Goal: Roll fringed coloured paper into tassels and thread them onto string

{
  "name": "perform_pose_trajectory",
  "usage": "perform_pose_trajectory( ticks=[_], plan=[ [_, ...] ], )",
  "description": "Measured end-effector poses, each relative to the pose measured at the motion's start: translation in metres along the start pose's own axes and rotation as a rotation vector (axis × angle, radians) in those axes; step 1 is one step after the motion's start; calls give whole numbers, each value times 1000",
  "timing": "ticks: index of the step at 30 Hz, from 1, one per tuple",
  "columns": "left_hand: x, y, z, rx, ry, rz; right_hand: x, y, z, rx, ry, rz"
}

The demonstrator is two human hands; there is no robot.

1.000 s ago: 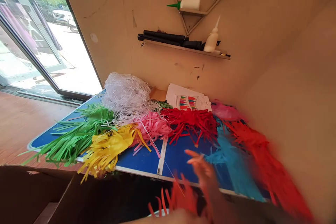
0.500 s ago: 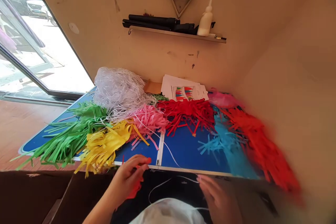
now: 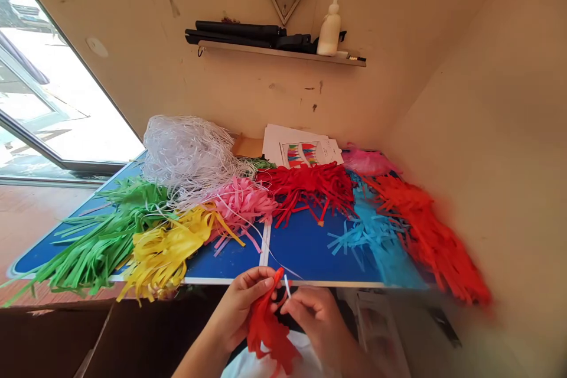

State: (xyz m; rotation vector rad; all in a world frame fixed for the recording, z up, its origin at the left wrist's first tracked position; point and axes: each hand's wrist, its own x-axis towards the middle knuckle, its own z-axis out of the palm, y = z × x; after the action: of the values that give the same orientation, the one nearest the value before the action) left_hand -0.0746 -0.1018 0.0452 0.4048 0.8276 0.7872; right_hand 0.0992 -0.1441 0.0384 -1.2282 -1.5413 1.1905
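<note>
- Left hand (image 3: 243, 306) was narrow, thumb and fingers pinching a red tassel (image 3: 269, 331) near its top; fringe hung below the pinch.
- Right hand (image 3: 319, 320) was narrow too, fingertips holding a white cord (image 3: 287, 287), short end poking up between the hands.
- Step in hand, judged: bringing cord and tassel top together. Done well: firm left pinch just under the top, tip left proud of the fingers; cord gripped near its end so it wouldn't bend away; fringe clear of the meeting point; slack left loose.
- Tassel sat in the left hand, just left of the right hand's fingertips. Cord end was just right of the tassel top; touching or apart, couldn't tell.
- Both hands were at the near edge of the blue surface (image 3: 305, 254). Thin white strand (image 3: 275, 258) crossed it toward them; same cord or not, couldn't tell.
- Yellow tassels (image 3: 166, 254) lay left of the hands, light-blue tassels (image 3: 376, 242) right, red tassel pile (image 3: 310, 189) beyond.
</note>
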Motion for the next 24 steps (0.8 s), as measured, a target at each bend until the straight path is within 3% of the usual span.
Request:
perform_pose_trajectory(
  ticks=[7,13,18,24],
  plan=[
    [-3,-3,2,86,-52,19,10,-3,0,121,-33,52],
    [-7,-2,-1,49,-9,28,9,2,2,186,-113,104],
    [-7,-3,-2,47,-4,18,12,7,5,262,-15,147],
    [-8,-4,-3,46,31,53,14,6,6,74,58,98]
  ],
)
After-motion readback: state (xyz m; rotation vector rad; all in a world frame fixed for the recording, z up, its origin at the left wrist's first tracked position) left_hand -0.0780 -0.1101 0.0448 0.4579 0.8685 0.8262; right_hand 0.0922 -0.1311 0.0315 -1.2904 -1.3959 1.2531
